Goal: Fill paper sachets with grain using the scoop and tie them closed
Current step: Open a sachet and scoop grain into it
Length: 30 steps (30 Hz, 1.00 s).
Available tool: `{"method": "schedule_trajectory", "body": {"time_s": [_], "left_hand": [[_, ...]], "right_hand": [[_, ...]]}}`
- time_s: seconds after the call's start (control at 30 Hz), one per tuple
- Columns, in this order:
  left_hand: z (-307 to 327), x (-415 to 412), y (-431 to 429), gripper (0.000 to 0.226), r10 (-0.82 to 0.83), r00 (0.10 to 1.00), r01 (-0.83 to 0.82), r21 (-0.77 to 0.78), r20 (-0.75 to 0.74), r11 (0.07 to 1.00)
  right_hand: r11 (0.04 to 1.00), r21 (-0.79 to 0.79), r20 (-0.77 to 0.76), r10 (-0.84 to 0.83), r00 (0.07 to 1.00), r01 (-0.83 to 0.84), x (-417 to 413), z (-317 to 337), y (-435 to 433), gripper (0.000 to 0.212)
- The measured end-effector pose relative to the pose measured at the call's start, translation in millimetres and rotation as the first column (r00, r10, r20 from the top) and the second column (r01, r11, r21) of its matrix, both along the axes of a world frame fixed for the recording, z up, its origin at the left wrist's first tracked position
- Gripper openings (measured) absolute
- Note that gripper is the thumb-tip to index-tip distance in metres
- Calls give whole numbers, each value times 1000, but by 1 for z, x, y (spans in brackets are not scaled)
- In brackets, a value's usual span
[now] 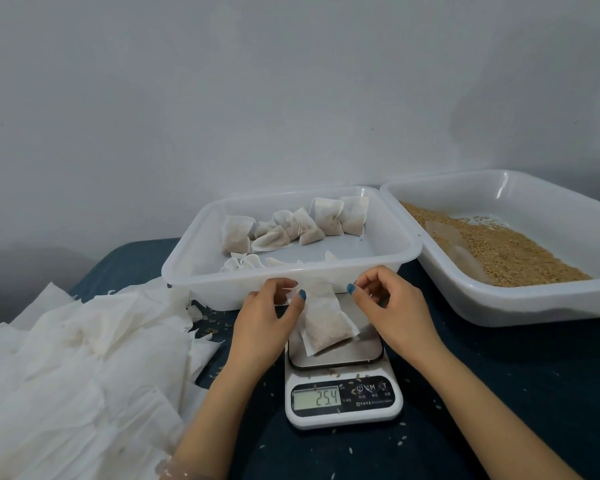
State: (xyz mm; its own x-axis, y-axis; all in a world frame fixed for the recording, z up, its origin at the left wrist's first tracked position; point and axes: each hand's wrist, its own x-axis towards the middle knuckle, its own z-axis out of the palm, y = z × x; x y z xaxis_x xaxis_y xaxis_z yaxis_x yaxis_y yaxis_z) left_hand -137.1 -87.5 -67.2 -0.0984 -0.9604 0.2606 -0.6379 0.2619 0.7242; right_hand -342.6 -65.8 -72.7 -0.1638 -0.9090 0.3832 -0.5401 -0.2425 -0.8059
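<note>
A filled paper sachet point(326, 323) lies on the plate of a small white scale point(343, 400), whose display reads 25.4. My left hand point(267, 313) pinches the sachet's gathered top at its left side. My right hand point(388, 306) has its fingers curled just right of the top, thumb and forefinger pinched together, seemingly on a thin string I cannot make out. A clear plastic scoop point(454, 247) lies in the grain point(506, 251) inside the right white tray point(534, 306).
A white tray point(201, 271) behind the scale holds several filled, tied sachets point(291, 226). A heap of empty paper sachets point(84, 358) covers the left of the dark blue cloth point(499, 393). Loose grains are scattered around the scale.
</note>
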Motion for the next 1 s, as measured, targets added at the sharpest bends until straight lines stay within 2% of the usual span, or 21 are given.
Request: {"method": "schedule_trajectory", "body": {"time_s": [0.17, 0.33, 0.43, 0.47, 0.57, 0.67, 0.73, 0.83, 0.93, 1.0], "left_hand": [[7, -11, 7, 24, -28, 1000, 28, -34, 6, 999], [28, -16, 16, 40, -222, 964, 220, -24, -144, 975], [53, -21, 11, 19, -310, 935, 293, -118, -170, 949], [63, -24, 8, 11, -319, 925, 294, -142, -208, 945], [88, -40, -10, 14, -300, 890, 247, -190, -343, 950], [101, -59, -35, 13, -234, 895, 151, -235, -380, 960], [101, -72, -51, 13, -222, 916, 141, -250, -334, 958], [83, -84, -70, 11, -202, 975, 185, -163, -94, 969], [63, -87, -79, 4, -239, 957, 248, -36, 167, 968], [59, -86, -79, 5, -250, 927, 261, -3, 280, 965]], "right_hand": [[999, -16, 74, -31, 997, 33, 0, 2, 0, 12], [993, 7, 173, -116, 978, 117, -6, 3, -3, 16], [992, 44, 174, -126, 977, 120, -9, 2, -4, 12], [991, 47, 159, -128, 979, 122, -8, 2, -4, 11], [990, 49, 149, -137, 979, 131, -6, 1, -3, 13], [989, 64, 176, -141, 974, 132, -5, 1, -3, 15], [989, 69, 184, -139, 973, 128, -5, 1, -3, 14], [989, 70, 175, -140, 975, 130, -6, 2, -2, 14], [989, 74, 168, -137, 976, 126, -7, 2, -2, 15], [989, 75, 161, -136, 978, 125, -7, 2, -1, 16]]}}
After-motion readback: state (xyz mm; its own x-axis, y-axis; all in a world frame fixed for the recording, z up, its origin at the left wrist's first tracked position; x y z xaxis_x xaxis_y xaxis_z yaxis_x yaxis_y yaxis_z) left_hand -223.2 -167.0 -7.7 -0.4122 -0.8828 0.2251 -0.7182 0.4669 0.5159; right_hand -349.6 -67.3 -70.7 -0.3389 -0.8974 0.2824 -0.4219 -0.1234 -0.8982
